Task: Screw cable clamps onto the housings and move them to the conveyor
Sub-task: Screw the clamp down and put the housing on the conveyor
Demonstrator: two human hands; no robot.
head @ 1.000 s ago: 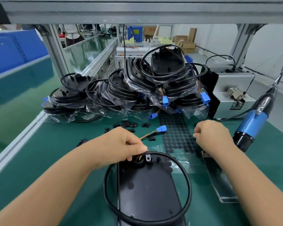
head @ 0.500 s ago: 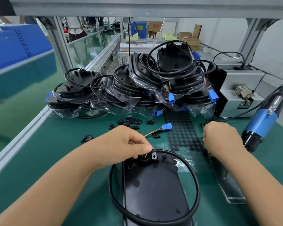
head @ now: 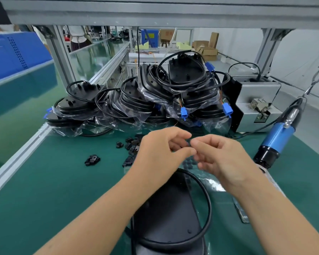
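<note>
A black housing (head: 166,214) lies flat on the green mat in front of me, with its black cable (head: 208,203) looped around it. My left hand (head: 160,153) and my right hand (head: 221,159) meet just above the housing's far end, fingertips pinched together and touching. Whatever sits between the fingertips is blurred and too small to tell. Loose black cable clamps (head: 131,146) lie scattered to the left of my left hand, and one more clamp (head: 92,160) lies apart, further left.
A pile of bagged housings (head: 155,100) with blue connectors fills the back of the bench. A blue electric screwdriver (head: 276,137) hangs at the right, in front of a grey screw feeder (head: 256,100). The green conveyor (head: 17,107) runs beyond the aluminium rail (head: 20,159) on the left.
My left hand has lifted off the housing's cable entry. My right hand has left the dotted mat and swung left, so the fingertips of both hands now meet.
</note>
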